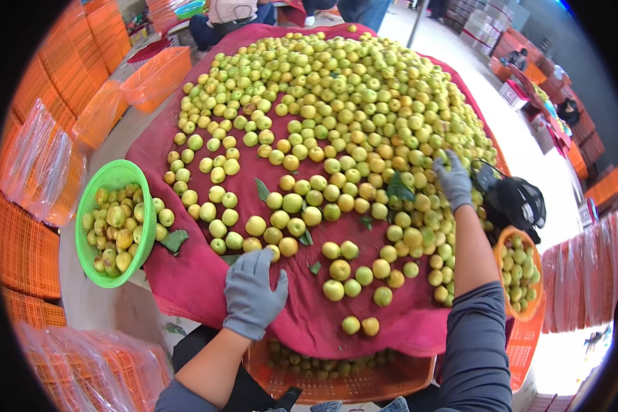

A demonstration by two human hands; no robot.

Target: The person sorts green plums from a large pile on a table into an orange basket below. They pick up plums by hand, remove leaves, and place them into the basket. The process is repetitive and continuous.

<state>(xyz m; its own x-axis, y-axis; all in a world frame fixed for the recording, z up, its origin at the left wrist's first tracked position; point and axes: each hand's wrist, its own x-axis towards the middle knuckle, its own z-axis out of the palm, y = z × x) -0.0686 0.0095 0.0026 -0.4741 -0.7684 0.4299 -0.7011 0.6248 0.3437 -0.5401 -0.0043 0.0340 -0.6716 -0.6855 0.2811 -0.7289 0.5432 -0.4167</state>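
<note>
Small round yellow-green fruits (386, 121), perhaps apples or jujubes, lie heaped on a dark pink cloth (185, 288) before me. My left hand (255, 293), in a grey glove, is over the cloth's front left part. Its thumb stands apart from the fingers, and the fingertips are beside a fruit (273, 252) at the near edge of the spread. My right hand (453, 180), also gloved, reaches into the right side of the heap. Its fingers are spread among the fruits there; whether they grip one cannot be made out. Loose fruits (340, 269) lie between the hands.
A green basket (149, 226) of browner fruits stands at the left, an orange basket (500, 247) of fruits at the right. Near it lies a black cap-like object (517, 203). Below the cloth's front edge is an orange crate (340, 389) holding fruits. Stacked crates (26, 247) line the left.
</note>
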